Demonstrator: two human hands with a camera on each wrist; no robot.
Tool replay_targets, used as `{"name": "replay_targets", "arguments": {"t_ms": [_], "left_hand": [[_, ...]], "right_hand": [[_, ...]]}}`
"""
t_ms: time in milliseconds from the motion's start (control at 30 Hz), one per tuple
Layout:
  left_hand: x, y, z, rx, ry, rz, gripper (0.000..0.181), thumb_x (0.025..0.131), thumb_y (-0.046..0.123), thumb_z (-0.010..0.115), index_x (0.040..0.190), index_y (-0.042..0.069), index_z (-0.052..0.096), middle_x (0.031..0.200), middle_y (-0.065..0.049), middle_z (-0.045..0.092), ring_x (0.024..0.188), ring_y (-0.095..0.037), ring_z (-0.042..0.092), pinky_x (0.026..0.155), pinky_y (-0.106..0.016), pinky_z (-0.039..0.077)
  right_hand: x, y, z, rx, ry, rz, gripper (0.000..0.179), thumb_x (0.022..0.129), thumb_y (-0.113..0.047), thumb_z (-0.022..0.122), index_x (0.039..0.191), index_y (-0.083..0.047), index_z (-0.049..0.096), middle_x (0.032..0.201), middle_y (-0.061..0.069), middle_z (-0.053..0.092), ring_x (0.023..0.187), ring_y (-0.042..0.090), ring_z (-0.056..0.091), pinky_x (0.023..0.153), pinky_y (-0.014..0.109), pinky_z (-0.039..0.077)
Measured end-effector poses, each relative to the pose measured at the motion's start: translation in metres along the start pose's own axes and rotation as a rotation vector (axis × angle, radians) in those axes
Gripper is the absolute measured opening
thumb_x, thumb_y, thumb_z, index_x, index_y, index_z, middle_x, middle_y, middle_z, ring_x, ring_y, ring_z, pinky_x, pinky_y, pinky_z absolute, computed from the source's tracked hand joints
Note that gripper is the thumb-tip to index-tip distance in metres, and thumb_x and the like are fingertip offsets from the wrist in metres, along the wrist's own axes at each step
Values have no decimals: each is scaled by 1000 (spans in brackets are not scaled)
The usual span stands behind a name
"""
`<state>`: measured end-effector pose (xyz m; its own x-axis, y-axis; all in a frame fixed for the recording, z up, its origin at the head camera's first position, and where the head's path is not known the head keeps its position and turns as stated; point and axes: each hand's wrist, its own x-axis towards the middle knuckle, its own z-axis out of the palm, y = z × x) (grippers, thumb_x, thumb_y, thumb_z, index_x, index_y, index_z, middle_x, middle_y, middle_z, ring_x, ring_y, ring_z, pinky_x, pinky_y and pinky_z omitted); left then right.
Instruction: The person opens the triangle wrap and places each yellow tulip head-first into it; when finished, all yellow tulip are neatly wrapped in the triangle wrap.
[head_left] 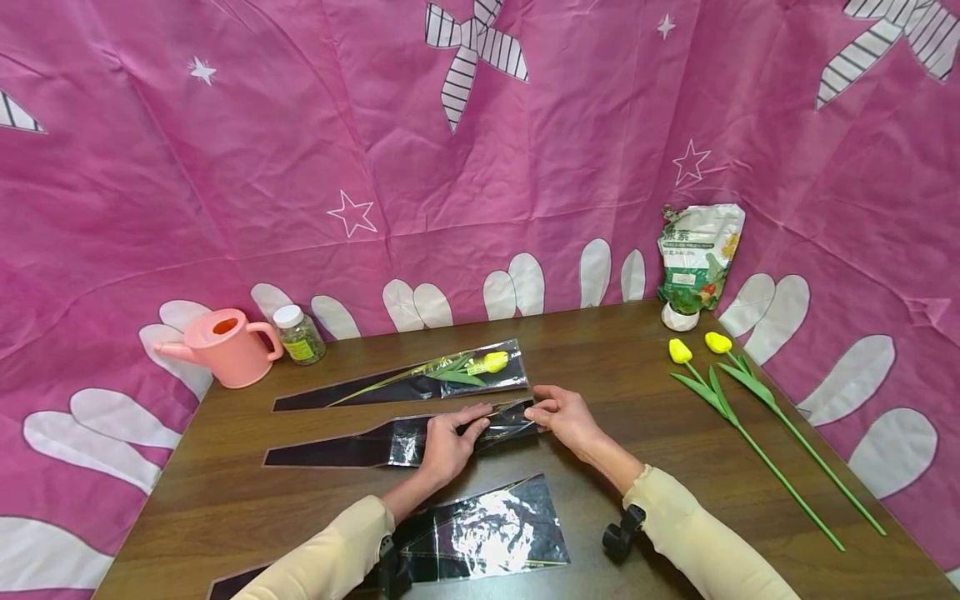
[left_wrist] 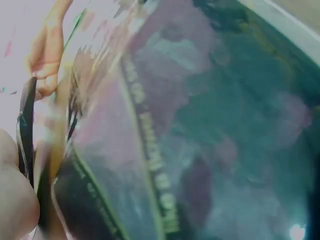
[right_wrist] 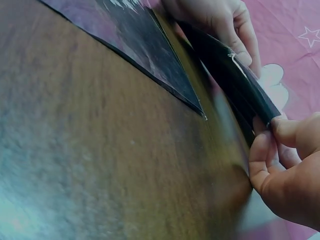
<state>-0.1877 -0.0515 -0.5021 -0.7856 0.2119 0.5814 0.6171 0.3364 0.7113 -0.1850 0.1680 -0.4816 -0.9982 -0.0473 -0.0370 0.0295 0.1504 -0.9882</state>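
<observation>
Left hand (head_left: pixel 447 446) and right hand (head_left: pixel 567 422), angled inward, pinch 1 black wrapper (head_left: pixel 337 452).

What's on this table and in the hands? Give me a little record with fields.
Right hand: pinches the middle sleeve's wide end
Left hand: holds the same sleeve, further along
Far sleeve: contains a yellow tulip
Near sleeve: lies flat
Right side: two loose tulips
Back left: pink watering can, lidded jar
Back right: bag, small white pot
</observation>
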Motion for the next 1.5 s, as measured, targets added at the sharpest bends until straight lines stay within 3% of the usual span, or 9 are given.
{"name": "replay_targets", "arguments": {"t_ms": [267,400,533,800,1000,1233,1367,1500], "left_hand": [[3,0,-4,2,20,-57,19,84,1,79,102,9,81,100,-3,76,94,-18,72,84,-33,56],[3,-1,-6,-9,16,-34,20,83,1,79,102,7,81,100,-3,76,94,-19,72,83,-32,56],[3,-4,-7,-26,4,-22,19,84,1,79,103,6,80,102,-4,75,96,-20,72,84,-29,55],[3,-7,-9,-40,-12,-24,19,85,-1,77,103,3,80,101,-5,75,95,-22,72,85,-27,54],[4,-7,-6,19,-37,12,19,84,-1,78,103,4,80,100,-5,76,93,-20,72,82,-33,56],[3,-7,-4,42,-50,-16,18,85,1,78,103,6,80,99,-3,76,94,-17,72,83,-38,56],[2,-7,-4,40,-54,-15,18,85,3,79,102,6,80,98,-3,76,93,-17,72,82,-39,56],[3,-6,-3,29,-59,-13,18,84,3,79,102,7,80,98,-2,76,93,-16,72,82,-40,57]], "right_hand": [[1,-2,-4,38,-23,5,48,92,7,64,134,20,46,92,18,71,70,15,60,62,25,54],[1,-6,-4,-42,-25,28,50,90,6,67,134,20,47,84,12,70,67,19,65,61,28,55],[2,-9,-6,-93,-60,51,49,91,5,66,134,19,46,82,11,70,71,26,71,62,31,56],[4,-5,-10,-3,-152,40,42,91,12,57,129,22,46,92,18,70,81,31,73,63,27,55],[1,-6,-6,-148,-98,-32,37,89,11,60,125,18,54,87,14,71,71,23,69,63,32,57],[-3,-9,-8,-360,-37,-139,32,86,4,70,116,11,63,90,13,71,68,17,62,56,29,51],[-5,-11,-21,-443,10,-169,33,87,-4,74,116,9,65,91,10,71,74,18,62,63,29,52],[-8,-12,-47,-508,51,-170,35,91,-9,72,120,8,64,97,12,71,80,21,63,69,33,53]]}}
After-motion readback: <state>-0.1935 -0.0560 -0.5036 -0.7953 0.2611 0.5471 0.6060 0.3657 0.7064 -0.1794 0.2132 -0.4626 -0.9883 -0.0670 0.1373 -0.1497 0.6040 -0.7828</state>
